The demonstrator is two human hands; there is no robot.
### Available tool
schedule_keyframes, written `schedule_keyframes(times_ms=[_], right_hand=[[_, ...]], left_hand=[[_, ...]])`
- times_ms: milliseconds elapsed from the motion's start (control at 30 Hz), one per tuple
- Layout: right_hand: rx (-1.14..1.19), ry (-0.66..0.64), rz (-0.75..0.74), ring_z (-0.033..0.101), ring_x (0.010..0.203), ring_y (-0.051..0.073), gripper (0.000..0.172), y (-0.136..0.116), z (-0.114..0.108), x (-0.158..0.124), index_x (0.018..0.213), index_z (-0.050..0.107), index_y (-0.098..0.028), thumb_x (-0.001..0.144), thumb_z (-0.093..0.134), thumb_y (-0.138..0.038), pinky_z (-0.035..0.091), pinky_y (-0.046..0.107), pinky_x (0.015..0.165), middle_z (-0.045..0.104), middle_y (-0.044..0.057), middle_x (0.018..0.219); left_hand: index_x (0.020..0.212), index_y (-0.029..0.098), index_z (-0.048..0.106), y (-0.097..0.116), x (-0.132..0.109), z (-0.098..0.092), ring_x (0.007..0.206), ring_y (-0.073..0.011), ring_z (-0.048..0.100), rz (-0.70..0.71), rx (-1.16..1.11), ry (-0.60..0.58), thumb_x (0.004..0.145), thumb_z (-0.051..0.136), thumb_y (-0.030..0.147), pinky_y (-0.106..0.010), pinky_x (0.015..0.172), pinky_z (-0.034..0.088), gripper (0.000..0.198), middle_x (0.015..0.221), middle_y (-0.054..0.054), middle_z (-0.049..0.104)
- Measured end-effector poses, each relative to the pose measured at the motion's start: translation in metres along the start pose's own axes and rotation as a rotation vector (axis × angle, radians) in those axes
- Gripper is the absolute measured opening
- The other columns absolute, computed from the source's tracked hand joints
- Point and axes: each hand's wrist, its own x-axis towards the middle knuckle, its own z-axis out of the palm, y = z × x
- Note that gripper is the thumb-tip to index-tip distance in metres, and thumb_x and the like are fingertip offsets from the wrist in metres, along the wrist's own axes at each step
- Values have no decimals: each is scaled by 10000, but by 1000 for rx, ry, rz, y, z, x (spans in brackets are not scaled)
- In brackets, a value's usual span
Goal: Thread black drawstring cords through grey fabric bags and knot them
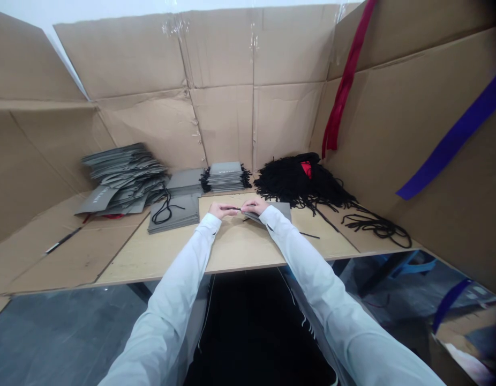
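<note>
- Hands: the left hand [222, 210] and right hand [255, 206] meet near the middle of the table, both in white long sleeves.
- Fingers: the left fingers are pinched together on a thin, matte black cord [233, 208]. The right fingers are bunched together at its other end, but whether they clamp the cord or the bag is too small to tell.
- Cord: it lies between the hands, its long axis running almost level from 9 o'clock to 3 o'clock.
- Bag: a flat grey paper bag [279, 211] lies under the right hand, at 3 o'clock from the cord, its smooth rectangular body on a pale wooden tabletop [240, 244].
- At 10 o'clock: a loose, fanned pile of grey bags [123, 177] slumps sideways.
- At 11 o'clock: a squarer stack of grey bags [226, 177] shows black cord ends.
- At 1 o'clock: a shaggy heap of black cords [296, 182] holds a red scrap [307, 169].
- At 2 o'clock: looser black cords [376, 226] coil on the table.
- Behind: creased corrugated cardboard sheets [219, 53] form walls, with 1 red strip [344, 80] and 1 blue strip [452, 134].
</note>
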Motion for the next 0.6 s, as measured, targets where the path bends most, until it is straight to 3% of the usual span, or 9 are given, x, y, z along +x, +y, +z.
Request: schedule_keyframes(times_ms=[367,600], right_hand=[[32,-9,8,541,675,162,402,8,-3,3,635,636,-118,592,529,-503,382,244,667,611,22,639],[115,25,66,543,652,164,397,16,-4,4,625,632,-115,576,539,-497,384,260,670,613,33,623]], left_hand=[[772,112,654,-2,0,3,756,-204,595,-13,-74,-33,440,716,300,-345,789,441,386,759,-67,661],[1057,94,525,-14,6,10,744,-197,603,-9,-205,-126,369,752,236,-372,773,449,738,809,-95,651]])
